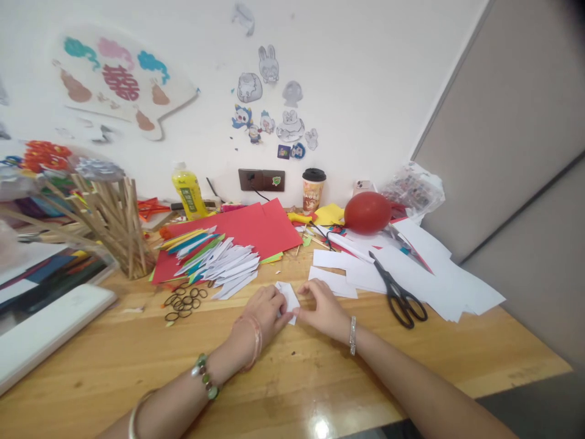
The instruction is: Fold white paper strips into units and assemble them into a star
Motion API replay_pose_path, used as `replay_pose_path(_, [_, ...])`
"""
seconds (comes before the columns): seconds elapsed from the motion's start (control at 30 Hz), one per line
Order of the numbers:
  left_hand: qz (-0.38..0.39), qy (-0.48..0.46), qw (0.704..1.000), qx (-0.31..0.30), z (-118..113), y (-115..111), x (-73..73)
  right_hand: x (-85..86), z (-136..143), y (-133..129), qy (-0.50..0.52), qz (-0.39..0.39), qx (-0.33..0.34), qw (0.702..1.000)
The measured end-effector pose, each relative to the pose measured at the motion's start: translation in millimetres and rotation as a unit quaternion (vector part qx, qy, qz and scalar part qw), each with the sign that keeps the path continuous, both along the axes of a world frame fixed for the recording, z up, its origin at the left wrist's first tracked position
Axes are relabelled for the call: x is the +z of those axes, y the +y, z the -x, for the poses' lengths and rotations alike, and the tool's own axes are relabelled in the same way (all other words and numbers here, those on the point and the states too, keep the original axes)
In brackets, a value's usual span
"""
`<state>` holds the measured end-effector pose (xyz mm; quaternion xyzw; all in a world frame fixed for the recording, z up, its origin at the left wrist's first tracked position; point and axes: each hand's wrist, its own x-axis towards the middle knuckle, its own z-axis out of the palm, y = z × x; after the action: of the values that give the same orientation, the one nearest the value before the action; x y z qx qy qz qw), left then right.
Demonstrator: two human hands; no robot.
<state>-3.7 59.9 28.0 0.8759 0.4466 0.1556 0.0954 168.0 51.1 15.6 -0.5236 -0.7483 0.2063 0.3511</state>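
Observation:
A small folded piece of white paper (289, 302) lies on the wooden table between my hands. My left hand (265, 310) rests on its left side, with thumb and fingers closed on it. At its right edge is my right hand (321, 310), whose thumb touches the paper while the index finger is bent above, a gap between them. Behind my left hand is a pile of folded white paper strips (233, 263), with coloured strips (194, 244) beside it. Cut white paper pieces (333, 281) lie beyond my right hand.
Black scissors (398, 292) lie on the right near white sheets (457, 286). Black rubber bands (183, 302) are at the left. Red paper (274, 228), a yellow bottle (189, 194), a lidded cup (313, 190) and a red balloon (367, 213) stand or lie farther back. Wooden sticks (130, 231) rise at left.

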Motion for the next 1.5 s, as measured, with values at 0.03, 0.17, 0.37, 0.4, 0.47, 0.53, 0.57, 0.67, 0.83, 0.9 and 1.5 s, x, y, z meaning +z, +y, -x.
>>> replay_pose_path(0.03, [0.001,-0.006,1.000,-0.001,0.3,0.3,-0.7,0.1,-0.4,-0.6,-0.015,0.002,0.002,1.000])
replay_pose_path(0.17, [0.006,-0.033,0.999,0.015,1.8,3.2,-7.3,1.7,0.3,-2.0,-0.072,0.015,0.003,0.997])
replay_pose_path(0.37, [-0.053,-0.068,0.996,-0.031,22.6,16.2,-16.5,3.7,1.7,-2.3,-0.074,0.038,0.007,0.997])
replay_pose_path(0.4, [-0.075,-0.073,0.993,-0.053,28.6,19.9,-16.6,4.1,1.3,-2.2,-0.073,0.039,0.012,0.996])
replay_pose_path(0.47, [-0.112,-0.080,0.985,-0.103,40.5,27.3,-16.1,5.6,-0.9,-1.6,-0.069,0.043,0.030,0.996])
replay_pose_path(0.53, [-0.138,-0.070,0.977,-0.144,49.3,32.4,-14.7,8.3,-5.9,0.1,-0.057,0.056,0.061,0.995])
replay_pose_path(0.57, [-0.149,-0.058,0.974,-0.161,51.9,33.2,-13.6,10.2,-9.4,1.4,-0.048,0.064,0.076,0.994])
replay_pose_path(0.67, [-0.167,-0.018,0.968,-0.187,51.9,27.6,-7.2,17.0,-21.1,5.9,-0.023,0.064,0.088,0.994])
replay_pose_path(0.83, [-0.199,0.012,0.965,-0.168,38.1,10.4,5.3,24.6,-29.9,7.8,-0.050,0.002,0.133,0.990])
replay_pose_path(0.9, [-0.216,0.023,0.962,-0.167,33.0,7.2,6.2,23.4,-28.7,6.6,-0.087,-0.011,0.184,0.979])
replay_pose_path(1.5, [-0.116,0.008,0.988,-0.100,27.6,8.9,4.4,12.3,-14.8,-1.8,-0.174,-0.101,0.097,0.975])
